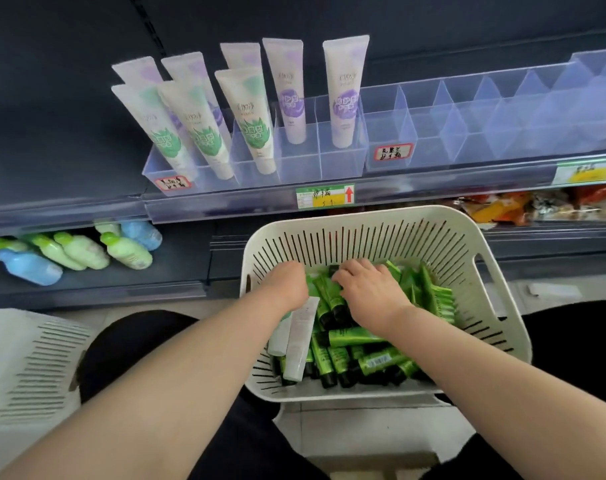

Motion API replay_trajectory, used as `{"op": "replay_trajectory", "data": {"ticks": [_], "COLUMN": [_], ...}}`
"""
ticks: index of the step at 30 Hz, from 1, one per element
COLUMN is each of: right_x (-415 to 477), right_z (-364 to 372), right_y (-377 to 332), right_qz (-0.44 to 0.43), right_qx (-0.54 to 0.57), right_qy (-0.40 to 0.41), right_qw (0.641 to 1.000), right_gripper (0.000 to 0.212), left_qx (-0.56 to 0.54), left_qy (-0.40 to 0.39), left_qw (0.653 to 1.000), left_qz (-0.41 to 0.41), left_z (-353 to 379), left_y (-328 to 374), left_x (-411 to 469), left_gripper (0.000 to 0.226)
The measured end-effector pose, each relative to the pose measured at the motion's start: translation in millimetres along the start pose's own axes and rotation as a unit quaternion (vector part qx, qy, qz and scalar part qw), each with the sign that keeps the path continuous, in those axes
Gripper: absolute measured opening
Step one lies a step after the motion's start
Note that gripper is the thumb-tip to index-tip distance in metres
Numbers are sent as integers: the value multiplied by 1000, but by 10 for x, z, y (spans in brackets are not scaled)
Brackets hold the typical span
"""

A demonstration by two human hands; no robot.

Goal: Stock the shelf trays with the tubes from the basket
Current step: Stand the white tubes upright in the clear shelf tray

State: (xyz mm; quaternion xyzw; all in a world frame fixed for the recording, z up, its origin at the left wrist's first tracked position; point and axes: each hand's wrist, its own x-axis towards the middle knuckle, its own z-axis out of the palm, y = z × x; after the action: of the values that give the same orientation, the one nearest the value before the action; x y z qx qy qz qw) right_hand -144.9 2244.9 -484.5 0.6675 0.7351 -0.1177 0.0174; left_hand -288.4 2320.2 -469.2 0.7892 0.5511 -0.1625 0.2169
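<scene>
In the white basket (443, 233) below the shelf trays (467, 109), the green tubes (350, 336) are searched by the left hand (289, 284) and the right hand (367, 289), whose grip cannot be told, and one tube should be taken firmly by its body.

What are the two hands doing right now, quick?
Left hand: curled shut around white tubes in the basket.
Right hand: down on the green tubes, fingers bent; a firm grip cannot be told.
</scene>
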Motion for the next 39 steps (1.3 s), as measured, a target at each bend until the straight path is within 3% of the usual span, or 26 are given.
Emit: {"op": "replay_trajectory", "data": {"ticks": [6, 14, 21, 25, 28, 32, 39], "right_x": [230, 445, 441, 406, 333, 152, -76], "right_z": [127, 294, 292, 234, 93, -127, -327], "right_y": [-97, -293, -318, -293, -178, 114, 488], "right_qz": [-28, -36, -49, -79, -93, -15, 64], "right_qx": [-2, 9, 49, 15, 36, 204, 281], "right_qy": [-90, -232, -191, -119, -121, -163, -75], "right_qw": [996, 972, 979, 990, 988, 965, 955], "right_gripper": [43, 55, 56, 27, 24, 12, 5], "left_qx": [17, -23, -45, -58, -53, -47, -14], "left_qy": [-23, -6, 14, 20, 19, -4, 14], "left_qw": [1000, 999, 998, 998, 998, 998, 1000], "left_qz": [-5, -31, -37, -33, -33, -37, -22], "left_z": [126, 73, 61, 66, 84, 175, 491], "left_y": [-21, -82, -165, -170, -169, -170, -129], "left_x": [70, 133, 125, 112, 112, 137, 171], "left_gripper": [19, 33, 40, 42, 41, 40, 36]}}
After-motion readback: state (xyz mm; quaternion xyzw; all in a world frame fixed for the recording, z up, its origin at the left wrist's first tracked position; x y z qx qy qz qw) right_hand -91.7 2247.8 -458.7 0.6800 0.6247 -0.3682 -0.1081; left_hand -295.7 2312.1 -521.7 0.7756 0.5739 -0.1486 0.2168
